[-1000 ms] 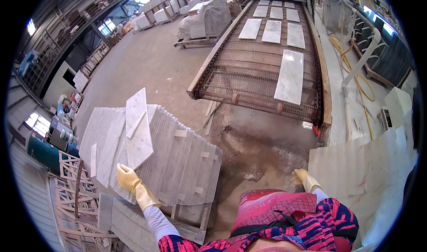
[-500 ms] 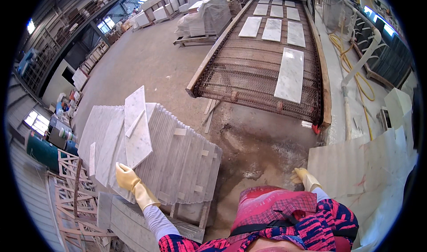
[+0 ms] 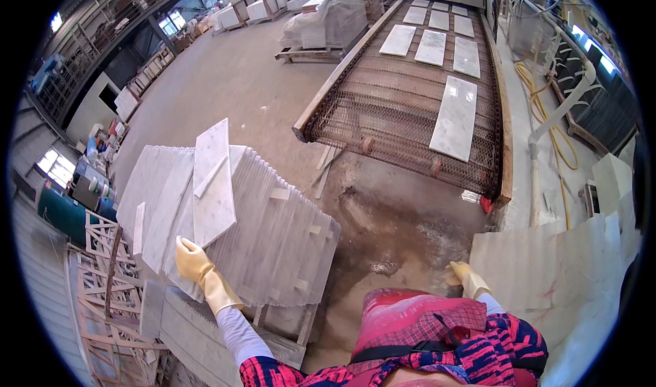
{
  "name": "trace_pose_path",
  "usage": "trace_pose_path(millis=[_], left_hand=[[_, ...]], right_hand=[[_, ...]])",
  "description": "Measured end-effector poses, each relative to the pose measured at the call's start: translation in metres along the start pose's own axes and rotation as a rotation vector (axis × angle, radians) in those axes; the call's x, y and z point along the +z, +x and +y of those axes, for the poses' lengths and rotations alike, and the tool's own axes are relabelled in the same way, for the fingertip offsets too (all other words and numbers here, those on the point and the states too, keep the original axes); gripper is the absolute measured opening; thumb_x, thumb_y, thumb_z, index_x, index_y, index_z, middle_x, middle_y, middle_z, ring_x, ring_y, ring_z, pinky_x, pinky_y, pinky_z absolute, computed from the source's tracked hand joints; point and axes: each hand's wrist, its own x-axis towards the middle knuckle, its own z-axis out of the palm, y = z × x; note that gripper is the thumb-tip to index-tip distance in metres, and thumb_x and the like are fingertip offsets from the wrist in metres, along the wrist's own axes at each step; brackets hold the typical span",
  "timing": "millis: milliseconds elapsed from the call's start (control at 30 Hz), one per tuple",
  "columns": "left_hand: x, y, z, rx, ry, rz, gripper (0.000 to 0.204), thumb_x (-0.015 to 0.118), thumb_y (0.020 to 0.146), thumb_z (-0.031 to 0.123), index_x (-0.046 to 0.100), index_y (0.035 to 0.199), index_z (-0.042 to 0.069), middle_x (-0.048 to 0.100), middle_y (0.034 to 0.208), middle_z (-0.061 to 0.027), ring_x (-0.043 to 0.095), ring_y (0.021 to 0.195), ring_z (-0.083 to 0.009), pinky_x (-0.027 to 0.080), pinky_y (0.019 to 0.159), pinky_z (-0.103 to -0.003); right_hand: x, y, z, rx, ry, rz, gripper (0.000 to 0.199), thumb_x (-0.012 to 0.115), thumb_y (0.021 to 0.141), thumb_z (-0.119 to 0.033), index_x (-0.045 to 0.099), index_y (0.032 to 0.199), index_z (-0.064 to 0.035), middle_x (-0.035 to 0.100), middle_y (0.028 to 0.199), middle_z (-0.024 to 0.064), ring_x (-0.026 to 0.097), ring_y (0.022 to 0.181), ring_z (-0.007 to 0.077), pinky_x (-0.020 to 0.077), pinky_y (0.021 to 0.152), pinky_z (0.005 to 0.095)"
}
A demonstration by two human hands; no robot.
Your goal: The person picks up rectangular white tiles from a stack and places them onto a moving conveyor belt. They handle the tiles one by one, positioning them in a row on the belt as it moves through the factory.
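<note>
My left hand (image 3: 194, 261), in a yellow rubber glove, is at the near end of a loose pale marble slab (image 3: 214, 212). Its fingers look curled together; what they hold, if anything, is hidden. That slab lies tilted over a large stack of grey-white stone slabs (image 3: 273, 250) standing on edge, and a narrow strip of stone (image 3: 210, 177) rests across it. My right hand (image 3: 469, 279), gloved the same way, hangs low at my right side with its fingers partly apart. Nothing shows in it, and a pale sheet-like surface (image 3: 519, 264) is nearest to it.
Ahead to the right runs a mesh conveyor (image 3: 389, 107) carrying several marble tiles (image 3: 454, 119). Wet, dirty floor (image 3: 383, 243) lies between conveyor and stack. A wrapped pallet load (image 3: 324, 24) stands beyond, wooden frames (image 3: 116, 298) at left, a yellow hose (image 3: 560, 141) at right.
The whole view has shifted slightly with my head. My left hand stays by the slab's near end, and the right hand's fingers look a little closer together.
</note>
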Motion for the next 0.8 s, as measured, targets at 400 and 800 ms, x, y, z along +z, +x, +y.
trace_pose_path(millis=[400, 800], left_hand=[[-0.005, 0.001, 0.004, -0.018, 0.003, -0.065, 0.030, 0.055, 0.102, 0.028, 0.073, 0.114, 0.008, 0.076, 0.105, -0.0142, 0.073, 0.093, -0.0331, 0.057, 0.079, -0.044], [-0.002, 0.001, 0.002, -0.012, -0.015, -0.069, 0.030, 0.055, 0.102, 0.027, 0.073, 0.114, 0.007, 0.076, 0.107, -0.0145, 0.072, 0.095, -0.0336, 0.057, 0.081, -0.045]], right_hand=[[-0.006, 0.004, -0.002, -0.027, -0.004, -0.025, 0.044, 0.040, 0.107, -0.040, 0.059, 0.127, -0.0060, 0.075, 0.103, 0.0227, 0.074, 0.078, 0.0342, 0.0634, 0.068, 0.0456], [-0.010, -0.016, 0.009, -0.032, 0.024, 0.039, 0.040, 0.041, 0.107, -0.036, 0.061, 0.121, -0.0032, 0.075, 0.099, 0.0223, 0.074, 0.076, 0.0337, 0.0628, 0.066, 0.0426]])
